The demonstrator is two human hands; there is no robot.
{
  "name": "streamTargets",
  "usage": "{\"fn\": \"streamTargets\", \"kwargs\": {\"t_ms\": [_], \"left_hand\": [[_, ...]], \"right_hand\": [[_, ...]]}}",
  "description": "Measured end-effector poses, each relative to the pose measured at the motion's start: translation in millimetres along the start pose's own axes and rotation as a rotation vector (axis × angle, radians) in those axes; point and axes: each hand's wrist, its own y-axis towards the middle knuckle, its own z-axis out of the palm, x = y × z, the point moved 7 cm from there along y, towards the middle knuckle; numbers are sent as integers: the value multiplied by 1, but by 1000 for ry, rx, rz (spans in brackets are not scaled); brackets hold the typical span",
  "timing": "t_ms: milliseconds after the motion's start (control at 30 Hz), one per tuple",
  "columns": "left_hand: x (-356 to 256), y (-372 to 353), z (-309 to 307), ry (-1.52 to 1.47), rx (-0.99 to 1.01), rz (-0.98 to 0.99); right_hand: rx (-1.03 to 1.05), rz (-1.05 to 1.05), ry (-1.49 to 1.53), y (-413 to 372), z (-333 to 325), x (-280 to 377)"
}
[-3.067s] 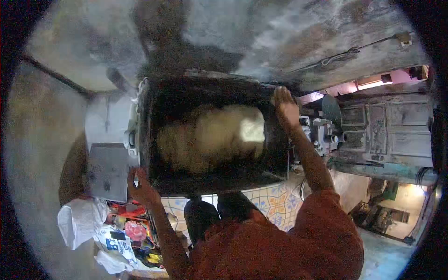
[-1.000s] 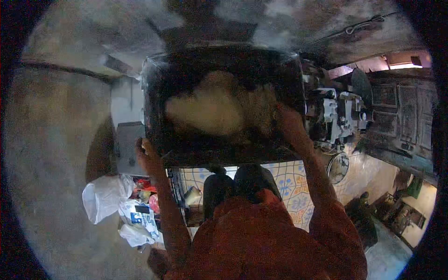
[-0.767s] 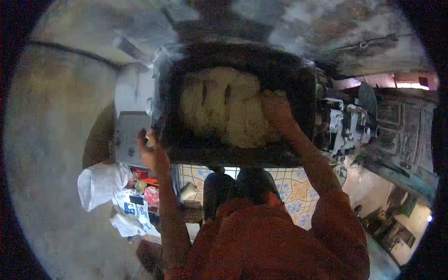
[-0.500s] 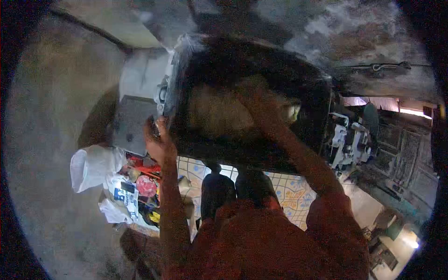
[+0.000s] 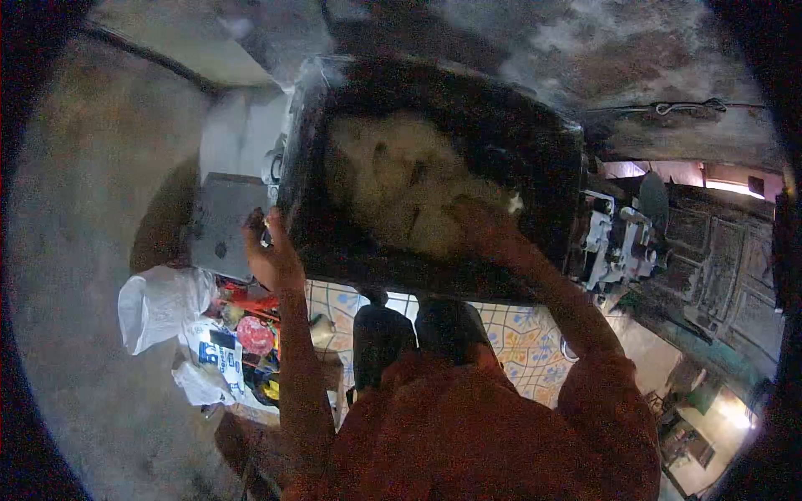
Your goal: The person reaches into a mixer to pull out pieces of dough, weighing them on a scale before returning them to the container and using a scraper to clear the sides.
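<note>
trough: black, centre top | dough: pale cream with dark creases | shirt: rust orange, bottom | floor tiles: white, blue-and-yellow floral pattern | bag: white, left | box: grey | wall: blotchy grey-brown, upper right

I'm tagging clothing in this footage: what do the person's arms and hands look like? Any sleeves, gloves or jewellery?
The left hand and right hand are bare, with no gloves. The view is too dim and blurred to show a ring or watch. The forearms are uncovered. A rust-orange short-sleeved shirt covers the shoulders and upper arms, and its right sleeve ends near the elbow.
</note>
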Motion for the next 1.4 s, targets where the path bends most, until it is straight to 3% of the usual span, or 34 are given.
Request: {"fn": "streamTargets", "kwargs": {"t_ms": [67, 233, 333, 500, 567, 700, 767, 800, 867, 933, 1000, 1100, 1267, 1400], "left_hand": [[-2, -1, -2, -65, -21, -35], [-2, -2, -3, -115, -15, -45], [5, -1, 0, -128, -6, -36], [2, -6, -2, -85, -30, -139], [-2, -7, -4, -89, -95, -43], [-15, -9, -9, 138, -255, 346], [-68, -26, -1, 283, 53, 384], [-107, -41, -2, 181, 329, 401], [-160, -85, 28, 1, 533, 591], [-189, -121, 75, -112, 513, 796], [-217, -130, 89, -304, 554, 754], [-245, -129, 91, -515, 562, 671], [-248, -132, 105, -325, 678, 622], [-241, -134, 109, -324, 643, 712]], "right_hand": [[-46, -176, -44, 22, 19, 31], [330, -177, 79, 70, 45, 64], [309, -96, -15, 80, 12, 52], [163, 255, 283, 39, -57, -6], [64, 327, 368, 14, -78, -11], [-362, 254, -34, -27, -51, -89], [-346, 353, 191, -30, -79, -75], [-330, 399, 309, -32, -93, -61], [-277, 414, 289, -27, -110, -33], [-254, 439, 469, -23, -129, -7], [-249, 479, 845, -28, -148, 11], [-344, 469, 534, -40, -177, 4], [-381, 333, 763, -61, -181, 9], [-548, 324, 510, -69, -179, 25]]}}
